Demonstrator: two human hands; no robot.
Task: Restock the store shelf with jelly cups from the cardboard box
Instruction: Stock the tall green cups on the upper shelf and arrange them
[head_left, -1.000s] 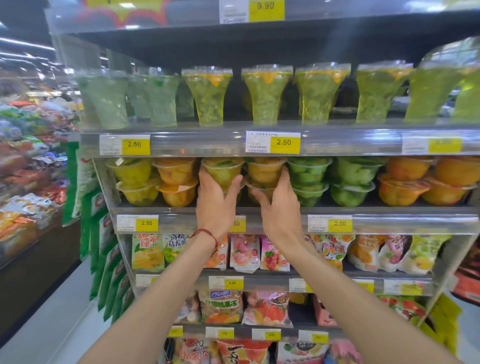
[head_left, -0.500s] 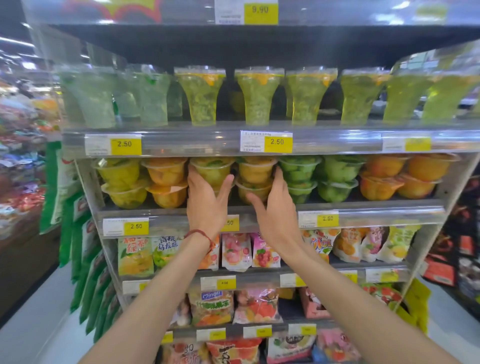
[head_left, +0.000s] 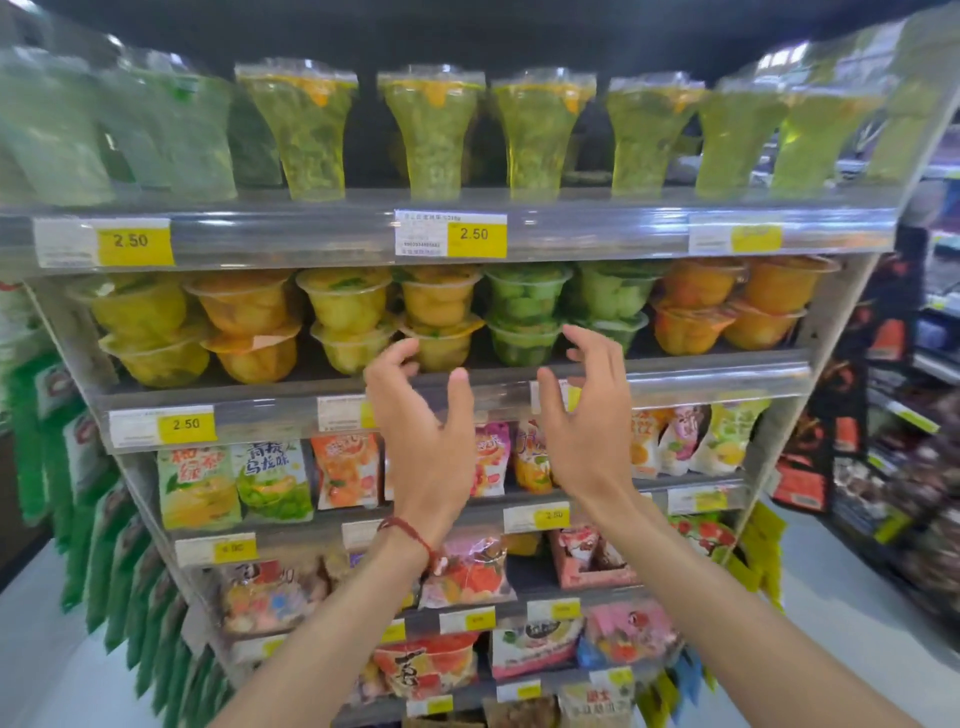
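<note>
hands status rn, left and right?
Left hand: open, fingers loosely curved, holding nothing.
Right hand: open, fingers loosely curved, holding nothing.

Snack bags (head_left: 272, 480) under price tag (head_left: 186, 423); green packets (head_left: 98, 545) hanging left.

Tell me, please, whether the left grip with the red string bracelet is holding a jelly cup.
Empty: the left grip has loosely curled fingers and thumb with nothing between them.
</note>
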